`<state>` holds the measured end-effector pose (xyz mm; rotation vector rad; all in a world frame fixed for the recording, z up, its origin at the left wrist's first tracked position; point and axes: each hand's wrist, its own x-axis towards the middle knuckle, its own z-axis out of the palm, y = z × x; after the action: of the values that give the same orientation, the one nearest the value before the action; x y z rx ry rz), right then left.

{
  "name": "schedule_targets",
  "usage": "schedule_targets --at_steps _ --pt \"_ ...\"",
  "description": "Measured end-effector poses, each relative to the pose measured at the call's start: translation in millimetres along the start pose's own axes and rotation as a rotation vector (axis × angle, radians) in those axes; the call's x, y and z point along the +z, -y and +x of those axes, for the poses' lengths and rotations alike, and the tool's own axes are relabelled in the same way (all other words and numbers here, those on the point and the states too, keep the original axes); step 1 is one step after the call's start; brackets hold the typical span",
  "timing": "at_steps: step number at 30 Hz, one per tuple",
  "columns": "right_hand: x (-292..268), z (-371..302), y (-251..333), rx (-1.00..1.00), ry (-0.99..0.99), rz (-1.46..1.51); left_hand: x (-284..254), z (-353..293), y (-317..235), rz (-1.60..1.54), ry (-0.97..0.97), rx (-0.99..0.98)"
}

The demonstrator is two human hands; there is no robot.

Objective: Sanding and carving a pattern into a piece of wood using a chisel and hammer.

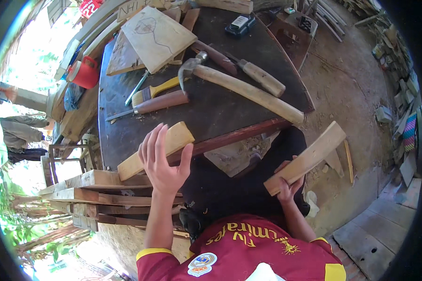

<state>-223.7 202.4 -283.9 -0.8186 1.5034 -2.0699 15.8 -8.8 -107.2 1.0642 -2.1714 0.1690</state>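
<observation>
My right hand (pixel 290 189) is closed around the lower end of a flat piece of wood (pixel 312 154), which slants up to the right above my lap. My left hand (pixel 160 161) has its fingers raised and its thumb apart. Behind it, a pale wooden block (pixel 179 136) lies at the near left edge of the dark table (pixel 122 140). The hand covers the block's middle, and I cannot tell whether they touch. Beyond lie a claw hammer (pixel 248 91), a brown-handled chisel (pixel 162 101) and a yellow-handled paintbrush (pixel 162 87).
A wooden-handled tool (pixel 262 78) lies past the hammer. Farther back are a board with a pencil drawing (pixel 162 40), a teal pencil (pixel 137 88) and a small dark box (pixel 240 25). A red mug (pixel 83 73) stands at far left. Stacked boards (pixel 98 180) jut out beside my left arm.
</observation>
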Motion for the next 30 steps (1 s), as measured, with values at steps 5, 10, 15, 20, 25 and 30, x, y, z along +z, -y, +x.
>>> schedule_targets --at_steps 5,10,15,20,25,30 --pt "-10 3 -31 0.014 -0.117 -0.039 14 45 -38 -0.124 0.155 0.224" --pt "-24 4 -37 0.051 -0.187 -0.14 53 89 -69 -0.19 0.289 0.418" --pt "-16 11 -31 0.021 -0.165 -0.054 85 109 -66 -0.182 0.349 0.494" --pt "-15 14 -23 0.049 -0.176 -0.092 103 110 -63 -0.201 0.395 0.517" --pt "-20 12 -29 0.044 -0.139 -0.086 107 109 -61 -0.221 0.394 0.528" --pt "-15 13 -25 0.057 -0.145 -0.139 90 106 -57 -0.21 0.323 0.49"
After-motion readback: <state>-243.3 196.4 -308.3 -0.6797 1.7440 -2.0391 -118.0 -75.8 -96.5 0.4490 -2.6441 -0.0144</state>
